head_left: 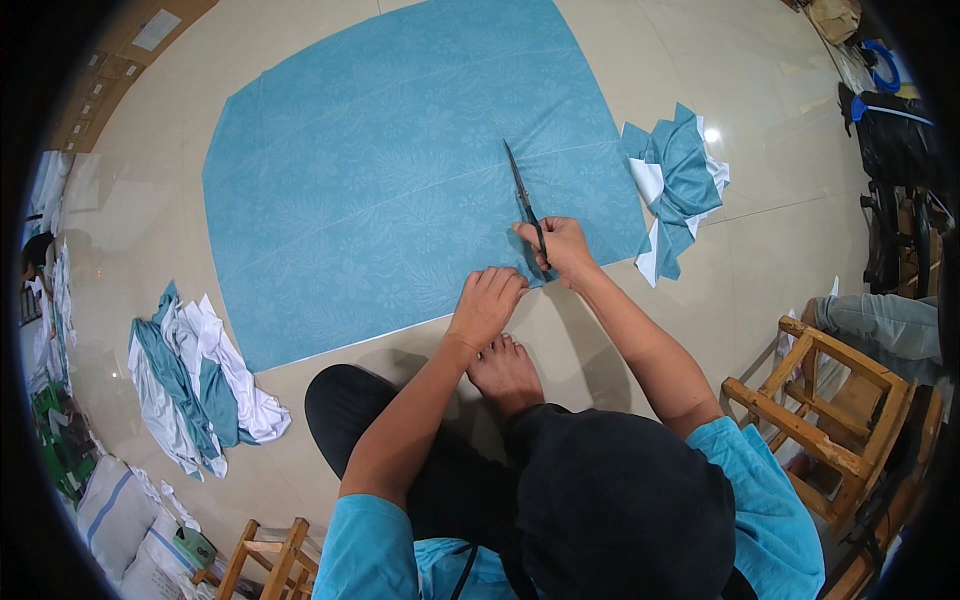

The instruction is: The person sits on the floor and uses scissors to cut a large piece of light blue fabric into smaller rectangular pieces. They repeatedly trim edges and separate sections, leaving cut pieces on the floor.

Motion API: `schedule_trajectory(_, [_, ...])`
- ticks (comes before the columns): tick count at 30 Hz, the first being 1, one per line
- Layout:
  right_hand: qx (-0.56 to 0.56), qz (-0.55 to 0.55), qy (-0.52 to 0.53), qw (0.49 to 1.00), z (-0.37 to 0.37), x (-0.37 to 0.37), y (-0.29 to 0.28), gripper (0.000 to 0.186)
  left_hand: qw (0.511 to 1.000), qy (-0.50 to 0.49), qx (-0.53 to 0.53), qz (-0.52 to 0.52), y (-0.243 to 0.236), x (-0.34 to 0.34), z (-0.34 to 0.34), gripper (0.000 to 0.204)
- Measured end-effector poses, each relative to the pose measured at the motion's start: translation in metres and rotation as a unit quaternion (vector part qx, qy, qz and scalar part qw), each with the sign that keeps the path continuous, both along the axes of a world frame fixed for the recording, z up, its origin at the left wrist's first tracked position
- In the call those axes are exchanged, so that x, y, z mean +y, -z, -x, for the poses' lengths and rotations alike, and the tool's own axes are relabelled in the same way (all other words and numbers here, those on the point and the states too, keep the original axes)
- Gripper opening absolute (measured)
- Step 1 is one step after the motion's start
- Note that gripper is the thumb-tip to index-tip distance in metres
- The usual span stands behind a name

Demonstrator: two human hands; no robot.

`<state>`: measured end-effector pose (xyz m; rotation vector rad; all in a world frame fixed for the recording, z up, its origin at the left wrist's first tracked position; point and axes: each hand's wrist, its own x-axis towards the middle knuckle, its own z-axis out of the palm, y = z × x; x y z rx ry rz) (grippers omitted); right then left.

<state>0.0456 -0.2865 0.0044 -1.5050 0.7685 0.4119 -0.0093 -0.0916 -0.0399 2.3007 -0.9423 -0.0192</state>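
A large sheet of blue patterned fabric [380, 190] lies spread on the floor, with pale crease lines across it. My right hand [565, 250] is closed round the handles of black scissors [516, 172] over the near right part of the sheet. The blades point away from me and look closed together, lying above the fabric. Just left of it, my left hand [487, 302] grips the sheet's near edge with bent fingers, the thumb hidden. Between both hands the edge is a little bunched.
Crumpled teal and white cloth pieces [680, 185] lie right of the sheet, and a second cloth pile [195, 385] lies left. A wooden stool [830, 410] stands at the right, another stool [270, 560] at lower left. Cardboard boxes [125, 65] fill the far left; another person's leg [880, 325] shows right.
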Motion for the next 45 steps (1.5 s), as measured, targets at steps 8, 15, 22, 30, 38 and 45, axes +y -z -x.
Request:
schedule_trajectory(8, [-0.003, -0.006, -0.003, 1.000, 0.000, 0.000, 0.003, 0.040, 1.000, -0.002, 0.001, 0.002, -0.001, 0.000, 0.000, 0.014])
schedule_trajectory(15, [-0.007, -0.016, 0.002, 1.000, -0.008, 0.001, -0.004, 0.043, 1.000, 0.000, -0.007, -0.002, -0.001, 0.000, -0.001, 0.015])
schedule_trajectory(22, [0.000, -0.003, -0.004, 1.000, -0.023, 0.001, -0.005, 0.044, 1.000, -0.005, -0.022, 0.012, 0.000, -0.001, -0.001, 0.015])
schedule_trajectory(30, [0.004, 0.001, -0.013, 1.000, -0.024, 0.000, -0.007, 0.042, 1.000, -0.005, -0.013, 0.000, 0.000, -0.001, 0.000, 0.013])
schedule_trajectory(38, [0.008, -0.001, -0.007, 1.000, -0.029, 0.002, -0.009, 0.040, 1.000, -0.001, -0.013, -0.004, -0.001, 0.000, 0.000, 0.013])
schedule_trajectory(45, [-0.005, 0.000, -0.007, 1.000, -0.029, 0.000, 0.000, 0.041, 1.000, 0.000, -0.009, 0.000, 0.000, 0.000, 0.000, 0.014])
